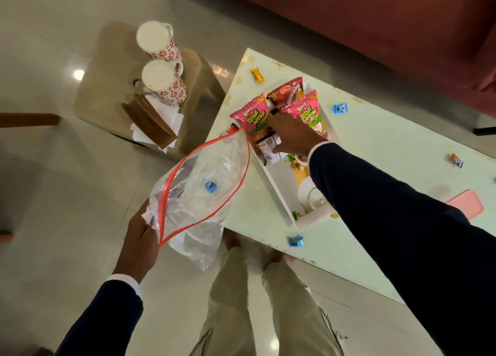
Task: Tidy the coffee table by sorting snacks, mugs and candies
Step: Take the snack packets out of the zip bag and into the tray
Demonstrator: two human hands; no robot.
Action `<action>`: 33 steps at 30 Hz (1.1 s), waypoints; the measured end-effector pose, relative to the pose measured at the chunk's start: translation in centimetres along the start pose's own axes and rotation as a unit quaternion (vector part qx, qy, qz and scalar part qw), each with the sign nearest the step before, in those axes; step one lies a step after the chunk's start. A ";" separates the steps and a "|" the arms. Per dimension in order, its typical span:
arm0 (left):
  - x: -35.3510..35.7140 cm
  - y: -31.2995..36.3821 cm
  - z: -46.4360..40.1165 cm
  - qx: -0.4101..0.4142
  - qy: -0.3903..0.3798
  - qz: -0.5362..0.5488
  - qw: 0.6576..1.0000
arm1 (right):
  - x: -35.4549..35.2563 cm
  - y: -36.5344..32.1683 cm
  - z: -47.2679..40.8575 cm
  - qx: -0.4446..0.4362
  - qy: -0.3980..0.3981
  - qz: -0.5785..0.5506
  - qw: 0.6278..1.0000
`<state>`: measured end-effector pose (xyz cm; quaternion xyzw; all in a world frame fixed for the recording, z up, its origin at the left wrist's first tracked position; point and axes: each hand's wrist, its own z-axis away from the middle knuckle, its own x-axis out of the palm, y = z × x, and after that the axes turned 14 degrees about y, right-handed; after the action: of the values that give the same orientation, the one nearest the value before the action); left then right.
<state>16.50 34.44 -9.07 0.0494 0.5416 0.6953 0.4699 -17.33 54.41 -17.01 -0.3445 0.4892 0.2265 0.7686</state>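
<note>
Candies lie scattered across the pale surface [375, 146]: a yellow one [257, 75] near the far corner, a blue one [340, 108] beyond the tray, a purple-and-orange one [456, 160] toward the right edge, and another blue one [296, 241] near the front edge. A pink flat object [467, 204] rests on the surface beside the right sleeve [389, 221]. To the left stands a small side table [107, 87] with two upturned floral mugs [161, 60] and a wooden napkin holder [150, 119].

The right forearm crosses over the white tray [279, 194] and hides much of its inside; a white cup-like item [308, 194] and some orange and green shapes below the sleeve are hard to make out. The right hand [292, 135] reaches into the tray among the snack packets, its fingers curled at a small white pack [271, 148]; whether it truly grips the pack cannot be told.

Two pink snack packets [255, 116] and a brown one [287, 92] stand upright at the tray's far end. The left hand [142, 237] pinches the red-edged rim of a clear zip bag [204, 194], held open off the surface's near corner, with one blue candy [211, 187] inside.
</note>
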 end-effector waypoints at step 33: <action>-0.4 17.4 1.1 0.148 0.131 0.076 0.977 | -11.1 -13.3 16.8 0.373 0.202 -0.462 0.779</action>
<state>6.98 35.40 5.45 0.0677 0.6898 0.6419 0.3281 -2.89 58.10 1.93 -0.2538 0.4619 -0.4305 0.7327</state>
